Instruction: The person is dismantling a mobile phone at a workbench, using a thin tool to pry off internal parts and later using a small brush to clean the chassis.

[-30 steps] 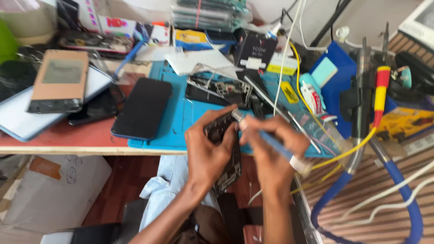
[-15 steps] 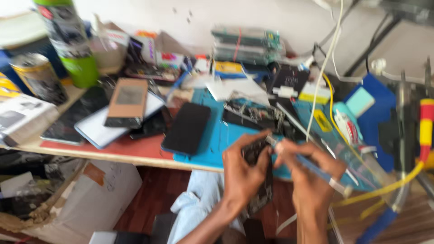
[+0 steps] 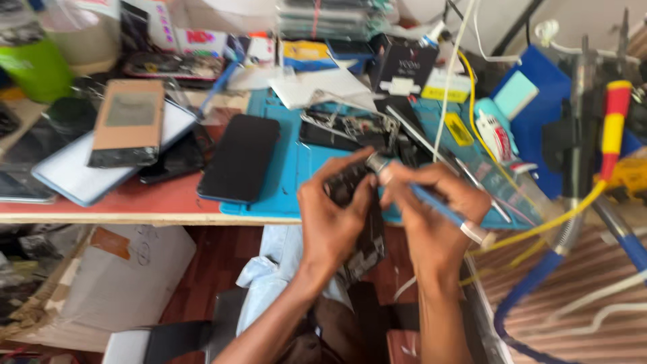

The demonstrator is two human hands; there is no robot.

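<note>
Left hand (image 3: pixel 333 219): its grip is closed around an opened phone body (image 3: pixel 357 222), thumb and fingers wrapped over the upper part, holding it upright just in front of the worktop edge
Right hand (image 3: pixel 431 216): its grip is closed on a blue-handled tool (image 3: pixel 438 205), held like a pen, with the metal tip pointing up and left to the top of the phone body
Opened phone body: dark, inner parts showing, blurred; it hangs off the worktop, between the two hands, above the person's lap
Blue mat (image 3: pixel 290 175): lies on the red worktop (image 3: pixel 135 202), just behind the hands
Black phone (image 3: pixel 240 158): flat, screen dark, on the left edge of the mat, well apart from the hands
Dismantled phone frame (image 3: pixel 347 128): on the mat, just behind the left hand's fingers
Brown box (image 3: pixel 128 121): rests on a pale flat tablet (image 3: pixel 74 178) at the left of the worktop
Green bottle (image 3: pixel 34 67): far left corner
Yellow cable (image 3: pixel 539 226): runs from beside the right hand up to a red and yellow handle (image 3: pixel 614 121) at the right
Cardboard carton (image 3: pixel 121 269): under the worktop, left
</note>
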